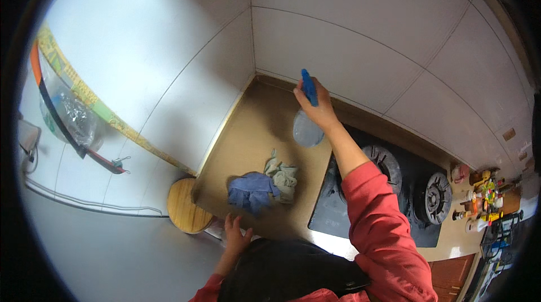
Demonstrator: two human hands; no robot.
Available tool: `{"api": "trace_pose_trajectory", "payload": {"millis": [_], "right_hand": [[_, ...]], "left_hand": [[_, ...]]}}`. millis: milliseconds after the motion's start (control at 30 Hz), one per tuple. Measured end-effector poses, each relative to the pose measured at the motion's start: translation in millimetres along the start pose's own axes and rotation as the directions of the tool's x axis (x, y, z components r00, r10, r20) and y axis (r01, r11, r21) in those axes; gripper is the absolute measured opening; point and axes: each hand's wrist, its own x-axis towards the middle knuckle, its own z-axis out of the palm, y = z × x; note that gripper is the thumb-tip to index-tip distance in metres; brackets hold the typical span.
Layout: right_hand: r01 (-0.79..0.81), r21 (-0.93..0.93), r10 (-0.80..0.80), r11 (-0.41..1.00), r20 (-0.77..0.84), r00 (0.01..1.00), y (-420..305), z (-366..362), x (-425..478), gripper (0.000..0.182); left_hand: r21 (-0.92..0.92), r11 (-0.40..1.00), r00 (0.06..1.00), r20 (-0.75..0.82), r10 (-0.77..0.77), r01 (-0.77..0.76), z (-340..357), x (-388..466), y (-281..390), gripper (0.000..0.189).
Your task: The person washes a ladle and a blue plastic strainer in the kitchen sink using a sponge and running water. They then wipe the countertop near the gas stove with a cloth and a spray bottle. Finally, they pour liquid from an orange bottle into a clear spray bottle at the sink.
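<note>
My right hand [319, 105] grips the blue trigger head of a spray bottle [308, 128] with a translucent body, held over the countertop near the tiled back wall. My left hand [236, 234] holds nothing, its fingers apart at the counter's front edge. Just beyond it lies a crumpled blue cloth [252, 190] on the tan countertop [236, 145]. A pale green cloth [284, 177] lies crumpled against the blue one's right side.
A black gas hob [329, 213] with round burners lies under my right forearm. Bottles and jars [486, 196] crowd the counter's far right. A round wooden board [186, 207] is by the left corner. On the left wall hangs a plastic bag [76, 120].
</note>
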Motion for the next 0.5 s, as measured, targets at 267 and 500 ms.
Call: {"api": "trace_pose_trajectory", "payload": {"millis": [267,500], "right_hand": [[-0.015,0.323,-0.074,0.946,0.260,0.963,-57,71,-5,0.022],[-0.056,0.289,-0.082,0.956,0.443,0.893,-91,99,-56,0.030]], "left_hand": [[-0.051,0.995,0.993,-0.075,-0.091,0.087,-22,-14,8,0.054],[-0.089,0.996,0.997,-0.068,-0.038,0.032,-28,-25,13,0.053]]}}
